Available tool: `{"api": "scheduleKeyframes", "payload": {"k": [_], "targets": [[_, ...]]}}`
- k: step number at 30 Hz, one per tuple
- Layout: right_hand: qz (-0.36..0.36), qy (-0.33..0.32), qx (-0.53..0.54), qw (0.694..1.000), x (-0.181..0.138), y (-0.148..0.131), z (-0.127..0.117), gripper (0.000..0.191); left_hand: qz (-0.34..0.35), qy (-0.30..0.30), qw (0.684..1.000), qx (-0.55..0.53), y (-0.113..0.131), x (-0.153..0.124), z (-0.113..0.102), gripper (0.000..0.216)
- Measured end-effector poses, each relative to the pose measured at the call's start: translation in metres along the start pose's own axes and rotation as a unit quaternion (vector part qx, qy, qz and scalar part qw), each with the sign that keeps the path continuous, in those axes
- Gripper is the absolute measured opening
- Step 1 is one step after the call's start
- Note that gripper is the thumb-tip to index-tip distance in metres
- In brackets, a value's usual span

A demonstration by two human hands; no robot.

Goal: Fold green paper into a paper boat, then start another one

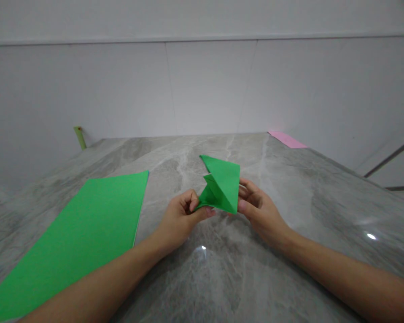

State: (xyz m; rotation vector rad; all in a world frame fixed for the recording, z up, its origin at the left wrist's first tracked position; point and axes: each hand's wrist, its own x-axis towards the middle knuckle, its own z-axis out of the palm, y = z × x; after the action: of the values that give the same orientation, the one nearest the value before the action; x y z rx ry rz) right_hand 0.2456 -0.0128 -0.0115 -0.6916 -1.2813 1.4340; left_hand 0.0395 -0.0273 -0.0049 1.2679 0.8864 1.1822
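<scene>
We hold a folded green paper (222, 186) between both hands, over the grey marble tabletop (222, 278).

At the left a large green sheet (87, 224) lies flat on the tabletop, and beyond it a small olive piece (80, 137) stands at the far edge. Our left hand (183, 215) pinches the folded green paper at its lower left corner, fingers curled in. Our right hand (256, 208) grips the paper's right edge, thumb in front. A pink sheet (287, 140) lies at the far right corner, well apart.
</scene>
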Motion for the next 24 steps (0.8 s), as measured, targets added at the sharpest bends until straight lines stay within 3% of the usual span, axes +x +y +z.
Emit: {"api": "scheduleKeyframes", "payload": {"k": [9, 16, 21, 24], "targets": [[-0.025, -0.085, -0.05, 0.995, -0.006, 0.001, 0.003, 0.095, -0.085, -0.115, 0.988, -0.062, 0.007, -0.005, 0.009, 0.053], [0.025, -0.022, -0.043, 0.998, -0.009, -0.007, 0.007, 0.06, -0.117, -0.151, 0.98, -0.048, 0.001, -0.011, 0.008, 0.051], [0.057, 0.055, -0.004, 0.997, -0.007, -0.003, 0.006, 0.056, -0.127, -0.166, 0.976, -0.057, 0.002, -0.011, 0.008, 0.05], [0.071, 0.085, 0.012, 0.994, -0.005, -0.004, 0.008, 0.04, -0.123, -0.166, 0.977, -0.055, 0.004, -0.011, 0.008, 0.049]]}}
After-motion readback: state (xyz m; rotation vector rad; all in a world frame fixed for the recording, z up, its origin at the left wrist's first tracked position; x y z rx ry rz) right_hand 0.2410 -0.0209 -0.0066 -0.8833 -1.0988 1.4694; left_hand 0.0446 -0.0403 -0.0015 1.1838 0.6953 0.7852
